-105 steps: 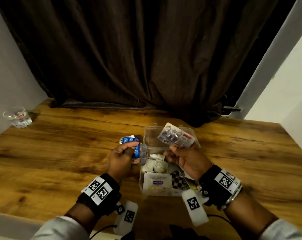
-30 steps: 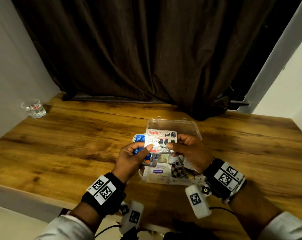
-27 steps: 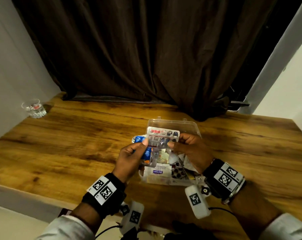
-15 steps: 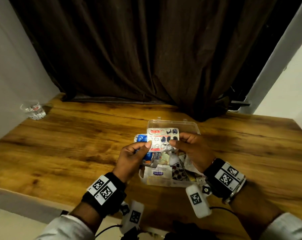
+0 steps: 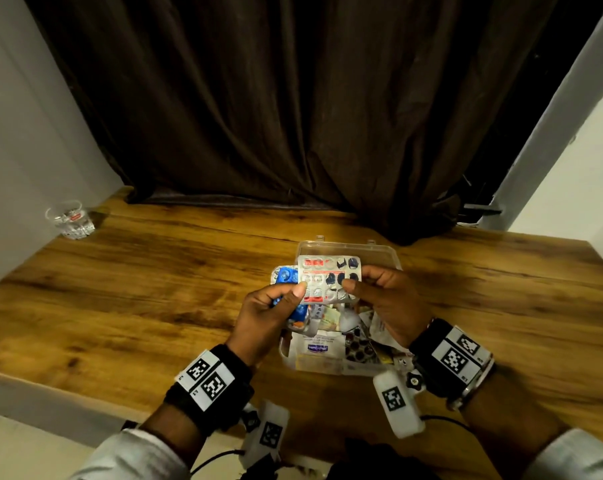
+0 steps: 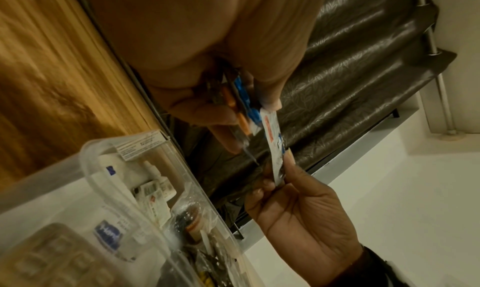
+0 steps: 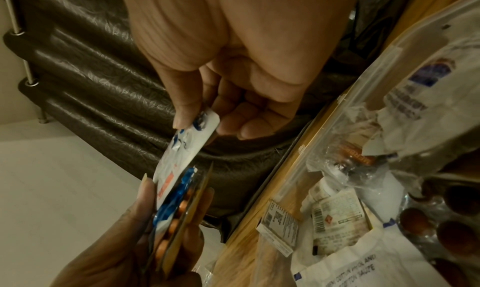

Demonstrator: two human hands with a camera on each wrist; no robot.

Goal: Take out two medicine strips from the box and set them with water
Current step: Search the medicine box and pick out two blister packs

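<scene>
My left hand (image 5: 263, 315) grips blue and orange blister strips (image 5: 288, 275); both hands' fingers (image 5: 353, 289) pinch a silver strip (image 5: 328, 278) above the clear plastic box (image 5: 379, 251).

right hand (image 7: 233, 69) pinching white strip (image 7: 187, 147), open box (image 7: 350, 168) beside

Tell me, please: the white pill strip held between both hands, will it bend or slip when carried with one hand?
The white pill strip looks thin, so probably light. Several blisters look torn open, so it may flex there. Its smooth foil may slip; the right hand pinches only an edge.
</scene>
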